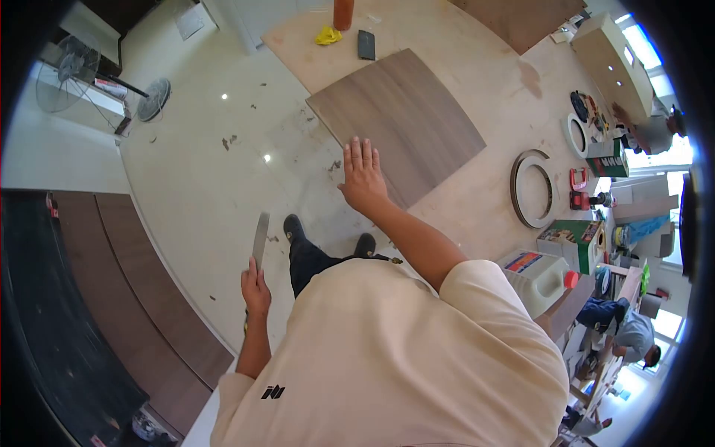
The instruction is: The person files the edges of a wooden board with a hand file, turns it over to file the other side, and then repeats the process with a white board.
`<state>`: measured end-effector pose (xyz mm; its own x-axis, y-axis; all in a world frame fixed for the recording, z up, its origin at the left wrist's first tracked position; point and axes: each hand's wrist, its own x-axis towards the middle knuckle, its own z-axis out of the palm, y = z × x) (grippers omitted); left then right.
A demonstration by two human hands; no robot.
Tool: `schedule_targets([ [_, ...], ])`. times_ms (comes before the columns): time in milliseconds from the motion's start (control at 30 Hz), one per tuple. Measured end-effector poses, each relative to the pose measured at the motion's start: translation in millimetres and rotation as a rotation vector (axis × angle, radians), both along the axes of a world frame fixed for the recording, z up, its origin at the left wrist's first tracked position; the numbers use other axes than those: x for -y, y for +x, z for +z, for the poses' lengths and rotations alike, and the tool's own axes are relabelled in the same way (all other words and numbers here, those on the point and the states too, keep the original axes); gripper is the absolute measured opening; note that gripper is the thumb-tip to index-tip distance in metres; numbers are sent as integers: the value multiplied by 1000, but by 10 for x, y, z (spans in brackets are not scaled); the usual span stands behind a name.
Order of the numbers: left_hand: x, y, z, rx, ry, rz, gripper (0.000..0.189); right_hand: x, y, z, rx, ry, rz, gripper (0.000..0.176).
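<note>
My left hand (256, 292) hangs low at the left of the view, out over the floor, its fingers wrapped round a flat file (261, 237). The file's long grey blade points up and away; its handle is mostly hidden in the fist. A wood-grain board (398, 123) in greyish brown lies on the worktable (477, 197), its near-left edge close to the table's edge. On that edge rests my right hand (363, 175), palm down, fingers stretched out flat on the board and holding nothing.
A coil of edge banding (532, 188), a red cordless drill (581, 200), a green box (572, 244) and a white jug (538, 281) stand along the right. A black block (366, 45) and yellow cloth (328, 36) lie beyond the board. Two fans (153, 99) stand left. A person (634, 334) works far right.
</note>
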<state>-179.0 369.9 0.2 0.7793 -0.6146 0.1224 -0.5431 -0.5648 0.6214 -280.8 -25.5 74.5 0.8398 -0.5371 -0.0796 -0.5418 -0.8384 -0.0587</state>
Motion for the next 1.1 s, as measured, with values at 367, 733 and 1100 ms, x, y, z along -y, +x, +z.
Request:
schedule_targets([
  [367,-591,1162,-22,-136,100,120,52,296,1973,11,7,81,139,76],
  [733,566,3220,354,-48,7,-438,48,51,798,-39,198,-57,-465,70],
  [1100,2542,2855,956,-218,-110,-882,46,-1114,-549,-230,190,-44,-1040,71],
])
